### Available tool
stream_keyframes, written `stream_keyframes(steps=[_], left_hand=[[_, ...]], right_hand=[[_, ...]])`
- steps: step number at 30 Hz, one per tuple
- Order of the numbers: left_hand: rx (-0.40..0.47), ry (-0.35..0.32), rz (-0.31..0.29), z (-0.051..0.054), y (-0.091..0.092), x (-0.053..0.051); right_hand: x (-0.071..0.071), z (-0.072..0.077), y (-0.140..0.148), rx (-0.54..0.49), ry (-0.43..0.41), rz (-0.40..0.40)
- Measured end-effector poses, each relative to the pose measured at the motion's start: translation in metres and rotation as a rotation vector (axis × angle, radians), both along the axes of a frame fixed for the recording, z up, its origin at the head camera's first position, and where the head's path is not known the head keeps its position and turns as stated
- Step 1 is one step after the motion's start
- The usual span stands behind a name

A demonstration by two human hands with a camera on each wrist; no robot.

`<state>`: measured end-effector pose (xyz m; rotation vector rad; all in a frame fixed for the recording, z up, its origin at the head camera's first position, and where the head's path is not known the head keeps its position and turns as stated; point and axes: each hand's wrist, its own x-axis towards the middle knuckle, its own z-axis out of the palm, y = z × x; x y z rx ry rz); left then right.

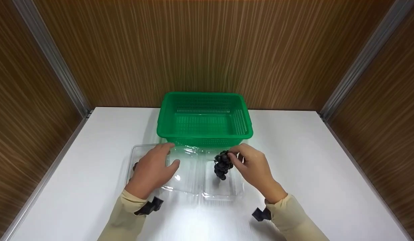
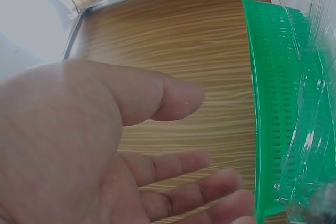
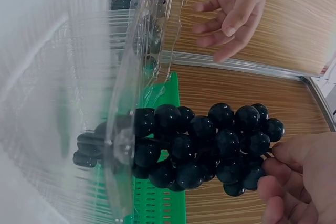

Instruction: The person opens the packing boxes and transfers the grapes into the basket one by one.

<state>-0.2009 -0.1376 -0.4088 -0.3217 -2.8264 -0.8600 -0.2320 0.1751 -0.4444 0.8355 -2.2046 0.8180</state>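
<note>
My right hand (image 1: 255, 167) pinches a bunch of dark grapes (image 1: 223, 165) by its top end. The bunch hangs over the right half of a clear plastic clamshell box (image 1: 193, 192), which lies unfolded; in the right wrist view the lower grapes show through its clear wall. Spread and holding nothing, my left hand (image 1: 153, 170) hovers over the box's left half, thumb apart from the fingers. Dark round pieces (image 1: 135, 166) peek out beside that hand, mostly hidden by it; the right wrist view also shows dark round shapes (image 3: 151, 40) behind the plastic there.
Right behind the box stands a green perforated plastic basket (image 1: 205, 136), with nothing seen inside. Both are on a white table (image 1: 294, 150). Wood-grain panels (image 1: 207, 50) with metal edge strips enclose the back and both sides.
</note>
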Motion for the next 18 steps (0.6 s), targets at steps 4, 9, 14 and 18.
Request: stream_keyframes(steps=[4,9,14,18], left_hand=[[-0.002,-0.001,-0.02,0.0001,0.0013,0.0005],[-0.011,-0.013,-0.032,-0.0004,0.0021,0.0018],[-0.015,-0.02,-0.04,0.002,0.0017,0.0034],[-0.015,-0.016,-0.046,0.0037,0.0027,0.005]], right_hand=[[0.0014,0.0008,-0.0005,0.001,0.0,-0.007],[0.0017,0.0012,-0.0006,0.005,0.004,-0.002],[0.002,0.0023,-0.0016,-0.005,-0.002,0.008],[0.0022,0.0033,-0.0016,-0.01,-0.01,0.009]])
